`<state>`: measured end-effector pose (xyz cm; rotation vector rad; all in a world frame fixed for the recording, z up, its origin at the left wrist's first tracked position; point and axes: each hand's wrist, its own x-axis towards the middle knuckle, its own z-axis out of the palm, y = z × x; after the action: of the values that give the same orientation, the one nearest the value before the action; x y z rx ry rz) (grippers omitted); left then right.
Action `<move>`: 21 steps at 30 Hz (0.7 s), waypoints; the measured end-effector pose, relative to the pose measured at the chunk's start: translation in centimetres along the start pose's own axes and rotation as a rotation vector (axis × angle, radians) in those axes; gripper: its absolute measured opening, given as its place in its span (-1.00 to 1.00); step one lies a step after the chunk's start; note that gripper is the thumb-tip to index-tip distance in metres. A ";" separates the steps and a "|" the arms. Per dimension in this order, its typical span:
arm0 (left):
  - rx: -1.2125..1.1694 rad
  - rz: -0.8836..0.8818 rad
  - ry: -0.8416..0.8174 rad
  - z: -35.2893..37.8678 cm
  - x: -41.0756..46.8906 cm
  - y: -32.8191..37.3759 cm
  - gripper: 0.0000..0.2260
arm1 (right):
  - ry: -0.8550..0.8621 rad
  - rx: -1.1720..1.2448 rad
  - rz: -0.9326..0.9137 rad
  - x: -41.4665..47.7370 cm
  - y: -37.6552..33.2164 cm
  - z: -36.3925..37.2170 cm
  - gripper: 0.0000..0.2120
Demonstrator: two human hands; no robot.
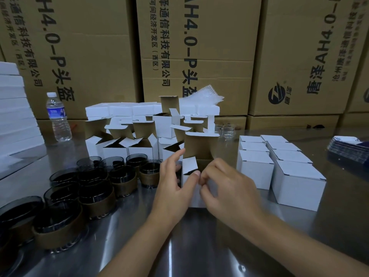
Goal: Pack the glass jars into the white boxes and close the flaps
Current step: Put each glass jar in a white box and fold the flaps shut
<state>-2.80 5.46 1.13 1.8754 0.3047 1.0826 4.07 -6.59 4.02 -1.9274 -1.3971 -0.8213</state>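
On table (199, 246), box (192, 195) upright, flap (197, 146) skyward.

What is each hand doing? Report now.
Left hand: grips the open white box, thumb on its side flap.
Right hand: curled against the box; hold cannot be told.

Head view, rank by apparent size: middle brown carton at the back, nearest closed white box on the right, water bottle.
1. brown carton
2. closed white box
3. water bottle; it stands farther back, so its true size against the box is unsure.
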 end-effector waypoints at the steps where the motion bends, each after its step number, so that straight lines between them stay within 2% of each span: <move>1: -0.015 -0.010 0.001 0.0 0.0 0.0 -0.58 | 0.026 0.005 -0.013 -0.1 -0.1 0.1 -0.94; 5: -0.019 -0.029 0.019 -0.1 0.1 0.0 -0.53 | 0.075 0.039 -0.037 -0.3 0.0 0.7 -0.96; 9: -0.037 -0.035 0.019 -0.1 0.0 0.1 -0.58 | 0.092 0.118 -0.021 -0.3 0.1 0.8 -0.98; 13: -0.017 -0.020 0.017 -0.2 0.1 -0.3 -0.60 | 0.097 0.240 0.073 0.3 1.1 1.0 -0.86; 18: 0.034 -0.011 -0.027 -0.3 0.1 -0.3 -0.63 | -0.048 0.419 0.215 0.7 2.6 1.5 -0.82; 21: 0.040 -0.033 -0.056 -0.3 0.2 -0.1 -0.63 | -0.076 0.489 0.274 0.8 2.8 1.6 -0.76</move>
<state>-2.90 5.80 1.23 1.9259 0.3257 1.0072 7.17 -5.63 3.33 -1.7194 -1.2015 -0.2471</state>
